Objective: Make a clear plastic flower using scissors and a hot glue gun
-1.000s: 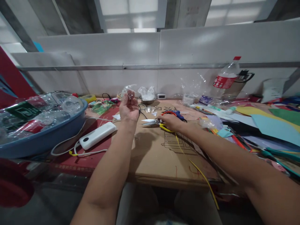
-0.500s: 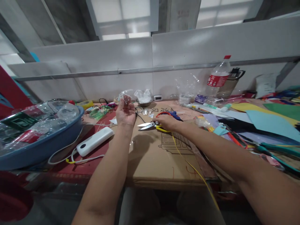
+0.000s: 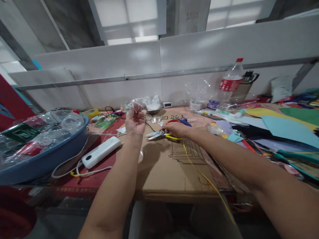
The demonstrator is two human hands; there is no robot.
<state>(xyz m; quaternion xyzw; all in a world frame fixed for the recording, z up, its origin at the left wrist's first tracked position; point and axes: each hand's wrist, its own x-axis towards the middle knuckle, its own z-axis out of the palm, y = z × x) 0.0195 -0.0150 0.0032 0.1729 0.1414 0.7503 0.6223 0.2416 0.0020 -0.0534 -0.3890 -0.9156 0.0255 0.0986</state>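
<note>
My left hand [image 3: 135, 120] is raised palm-up over the far part of the cardboard [image 3: 159, 172], its fingers curled around a clear plastic piece [image 3: 136, 101]. The exact shape of that piece is hard to make out. In my right hand [image 3: 175, 128] is a pair of scissors [image 3: 156, 135] with red and yellow handles, blades apart and pointing left toward my left wrist. A yellow cord [image 3: 196, 167] runs from near the handles down over the cardboard's front edge. Behind my hands stands a metal bowl [image 3: 152, 111] holding clear plastic pieces.
A blue basin [image 3: 62, 141] full of plastic bottles stands left, beside a white power strip [image 3: 101, 152]. At right are coloured sheets [image 3: 286, 131], green-handled pliers [image 3: 294, 159] and a large bottle with a red cap [image 3: 230, 83]. A blue glue gun [image 3: 185, 122] lies behind my right hand.
The scissor blades turn slightly, their tips still left. My left hand stays raised with the clear plastic, shifting slightly right in view. The whole view has shifted a little.
</note>
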